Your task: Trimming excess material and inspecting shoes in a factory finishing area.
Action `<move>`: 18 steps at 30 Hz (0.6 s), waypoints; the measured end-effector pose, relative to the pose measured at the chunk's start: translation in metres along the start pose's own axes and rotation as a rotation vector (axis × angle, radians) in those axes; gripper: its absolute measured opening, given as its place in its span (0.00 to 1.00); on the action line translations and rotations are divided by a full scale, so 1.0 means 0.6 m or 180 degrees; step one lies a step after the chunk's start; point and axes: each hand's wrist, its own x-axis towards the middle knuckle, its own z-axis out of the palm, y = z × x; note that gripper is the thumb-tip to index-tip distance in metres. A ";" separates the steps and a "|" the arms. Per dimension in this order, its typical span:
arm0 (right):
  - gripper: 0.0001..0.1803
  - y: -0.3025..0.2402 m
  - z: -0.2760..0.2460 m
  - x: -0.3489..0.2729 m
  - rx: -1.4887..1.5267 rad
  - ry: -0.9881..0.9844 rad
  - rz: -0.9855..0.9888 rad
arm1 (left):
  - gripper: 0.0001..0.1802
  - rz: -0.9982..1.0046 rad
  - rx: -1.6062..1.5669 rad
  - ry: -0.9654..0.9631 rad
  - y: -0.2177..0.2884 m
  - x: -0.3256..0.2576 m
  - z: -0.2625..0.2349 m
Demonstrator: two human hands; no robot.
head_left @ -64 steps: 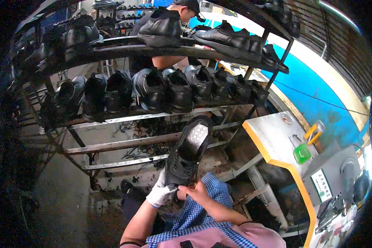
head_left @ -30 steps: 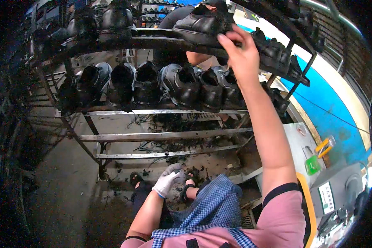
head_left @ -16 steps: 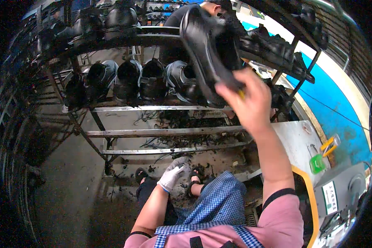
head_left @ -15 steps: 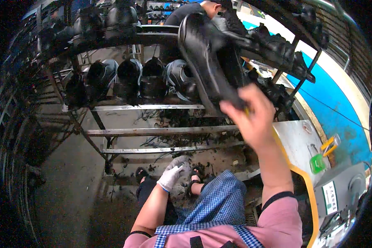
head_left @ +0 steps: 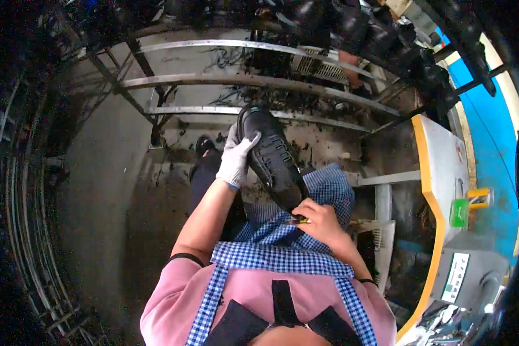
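1. Your gloved left hand [head_left: 236, 158] grips the toe of a black laced shoe [head_left: 273, 157]; your bare right hand [head_left: 320, 218] closes on its heel, over your lap.
2. The shoe is glossy, upper facing you.
3. Beyond your hands stand a metal rack [head_left: 242, 81] and littered floor [head_left: 109, 173]; a yellow-edged machine [head_left: 444, 167] sits to your right.

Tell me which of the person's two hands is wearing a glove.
The left hand, in a white glove, grips the toe end of the black shoe. The right hand is bare and sits at the shoe's heel end, over the checked apron.
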 end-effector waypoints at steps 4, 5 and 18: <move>0.05 0.008 -0.016 -0.026 0.2271 0.0155 0.0761 | 0.28 0.0543 0.1132 -0.0127 0.027 -0.054 0.023; 0.05 0.014 -0.020 -0.033 0.2536 0.0281 0.0949 | 0.28 0.0489 0.1141 -0.0134 0.027 -0.063 0.023; 0.33 0.001 -0.043 0.083 0.2659 0.1394 -0.0116 | 0.36 0.0217 0.1022 -0.1426 0.036 -0.130 0.039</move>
